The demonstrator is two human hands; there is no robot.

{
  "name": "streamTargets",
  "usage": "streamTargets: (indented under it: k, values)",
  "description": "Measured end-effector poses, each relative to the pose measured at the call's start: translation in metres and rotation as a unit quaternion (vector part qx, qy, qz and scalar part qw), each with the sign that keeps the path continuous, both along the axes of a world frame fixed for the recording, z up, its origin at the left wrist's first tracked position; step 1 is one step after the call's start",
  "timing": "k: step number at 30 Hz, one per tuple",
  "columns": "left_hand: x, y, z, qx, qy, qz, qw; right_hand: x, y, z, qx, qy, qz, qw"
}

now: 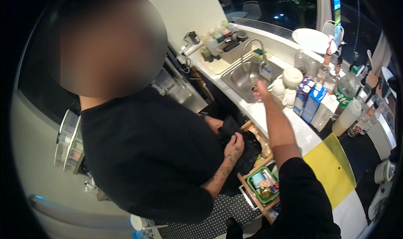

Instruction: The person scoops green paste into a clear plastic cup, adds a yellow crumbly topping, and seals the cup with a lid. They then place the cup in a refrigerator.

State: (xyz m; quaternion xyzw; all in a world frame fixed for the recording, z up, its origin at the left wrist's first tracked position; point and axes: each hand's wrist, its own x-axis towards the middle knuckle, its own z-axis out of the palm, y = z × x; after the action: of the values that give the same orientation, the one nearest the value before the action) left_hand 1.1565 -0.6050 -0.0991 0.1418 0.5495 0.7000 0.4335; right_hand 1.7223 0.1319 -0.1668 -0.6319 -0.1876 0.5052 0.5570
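Observation:
My right hand (261, 90) reaches out at the end of a black-sleeved arm, over the near edge of the steel sink (244, 78). Its fingers look apart, with no held thing visible; a small dark spot beside them is too small to name. A curved tap (244, 50) rises behind the sink. Just right of my hand stand a white lidded jar (292, 77) and white jugs (277, 88). My left hand is out of view. A co-worker in a black shirt (151, 157) holds a black, cloth-like item (231, 129) over an open wooden drawer (263, 207).
A green basket (249, 179) of small items sits in the drawer. Cartons (315, 102), a Sprite bottle (343, 91) and several other bottles crowd the counter's right side. A yellow sheet (330, 169) lies on the counter. Behind the sink is a grey basket (234, 52) with utensils.

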Motion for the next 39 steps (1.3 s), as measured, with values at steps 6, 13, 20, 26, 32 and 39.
streamTargets:
  k: [6, 13, 20, 26, 32, 39]
  values:
    - [-0.036, 0.012, 0.008, 0.093, -0.029, 0.003, 0.995, 0.002, -0.032, 0.006, 0.112, -0.041, -0.14, 0.983]
    - [-0.146, -0.028, -0.018, 0.28, -0.077, -0.008, 0.957, -0.051, -0.277, -0.043, 0.242, -0.121, -0.284, 0.92]
    - [-0.313, -0.056, -0.044, 0.266, -0.123, 0.065, 0.954, -0.293, -0.515, -0.088, 0.145, -0.258, -0.299, 0.907]
    - [-0.422, -0.037, -0.022, 0.259, -0.15, 0.076, 0.951, -0.477, -0.619, -0.126, -0.076, -0.097, -0.045, 0.991]
    - [-0.495, 0.016, -0.023, 0.226, -0.138, 0.004, 0.964, -0.657, -0.52, -0.065, -0.015, -0.029, 0.239, 0.97]
    - [-0.572, 0.051, -0.058, 0.19, -0.193, 0.1, 0.958, -0.961, -0.348, -0.033, 0.04, -0.076, 0.499, 0.862]
